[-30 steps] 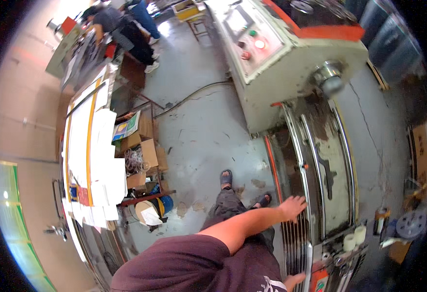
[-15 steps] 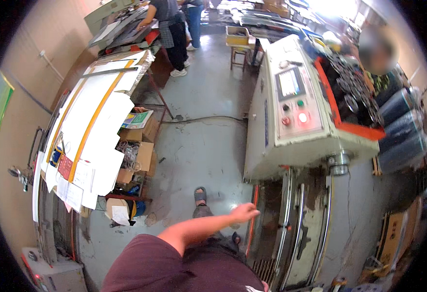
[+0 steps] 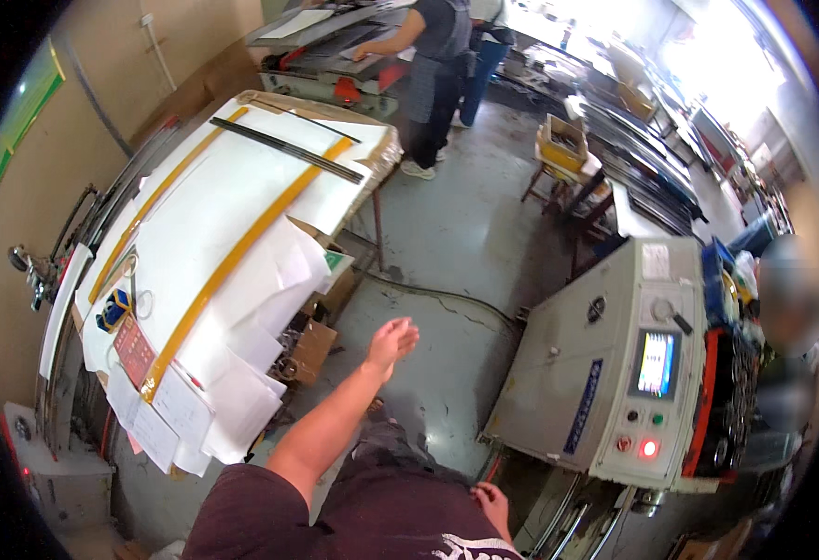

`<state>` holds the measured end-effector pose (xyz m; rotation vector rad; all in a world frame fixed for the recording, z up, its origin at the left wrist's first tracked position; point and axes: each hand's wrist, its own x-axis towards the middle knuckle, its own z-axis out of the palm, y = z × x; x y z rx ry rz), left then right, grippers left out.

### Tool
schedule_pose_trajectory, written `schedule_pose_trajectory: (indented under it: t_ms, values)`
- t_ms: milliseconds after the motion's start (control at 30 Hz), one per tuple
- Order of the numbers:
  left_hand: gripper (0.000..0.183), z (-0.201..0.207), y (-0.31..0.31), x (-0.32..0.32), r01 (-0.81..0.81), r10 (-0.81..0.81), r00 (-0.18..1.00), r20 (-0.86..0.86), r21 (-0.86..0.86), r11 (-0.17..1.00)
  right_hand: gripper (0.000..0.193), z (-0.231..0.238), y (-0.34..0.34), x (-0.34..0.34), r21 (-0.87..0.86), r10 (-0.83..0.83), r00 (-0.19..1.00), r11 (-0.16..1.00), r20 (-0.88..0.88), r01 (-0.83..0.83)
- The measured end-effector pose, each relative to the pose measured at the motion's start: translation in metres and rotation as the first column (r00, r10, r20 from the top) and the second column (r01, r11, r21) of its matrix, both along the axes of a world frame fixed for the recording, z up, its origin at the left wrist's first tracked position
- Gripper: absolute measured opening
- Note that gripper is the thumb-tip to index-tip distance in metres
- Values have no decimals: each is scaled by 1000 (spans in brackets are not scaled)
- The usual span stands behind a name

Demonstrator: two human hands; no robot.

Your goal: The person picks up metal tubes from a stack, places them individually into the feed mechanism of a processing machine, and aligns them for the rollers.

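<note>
My left hand (image 3: 392, 347) is held out in front of me over the floor, its fingers stretched and nothing in them. It is nearest to the right edge of a worktable covered with white sheets (image 3: 269, 201). Low by my right side, my right hand (image 3: 493, 509) shows loosely bent fingers and holds no visible thing. On the worktable lie yellow strips (image 3: 241, 252), dark long bars (image 3: 288, 149), a red printed sheet (image 3: 134, 350), a small blue object (image 3: 113, 310) and handwritten papers (image 3: 153, 425).
A pale machine cabinet (image 3: 559, 364) with a lit screen (image 3: 656, 364) and glowing red button stands at the right, above metal rails (image 3: 568, 523). A cable (image 3: 437, 294) crosses the floor. A yellow bin (image 3: 560, 145) sits on a stool. Another person (image 3: 437, 84) works at the far table.
The view has swung and moved forward, bringing the worktable nearer and the machine lower right. My left hand has gone from beside the rails to near the table. My right hand has come into view.
</note>
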<state>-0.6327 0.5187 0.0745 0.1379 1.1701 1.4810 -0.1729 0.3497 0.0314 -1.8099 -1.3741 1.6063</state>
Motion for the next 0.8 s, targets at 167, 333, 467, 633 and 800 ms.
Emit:
schedule_pose_trajectory:
  t_ms: [167, 333, 467, 633, 800]
  values:
    - [37, 61, 89, -125, -278, 262, 960, 98, 224, 934, 25, 57, 179, -127, 62, 71, 963, 996, -260, -56]
    - [43, 70, 147, -215, -516, 482, 856, 188, 242, 822, 20, 141, 360, -293, 259, 366, 882, 920, -297, -294]
    - [55, 56, 187, -260, -510, 493, 856, 154, 97, 855, 20, 184, 497, -448, 351, 540, 737, 837, -408, -419]
    - [45, 44, 219, -260, -478, 478, 874, 89, -20, 878, 26, 188, 600, -694, 299, 681, 472, 697, -560, -651]
    - [34, 46, 238, -263, -517, 535, 831, 152, -148, 843, 40, 127, 589, -916, 40, 711, 400, 514, -578, -857]
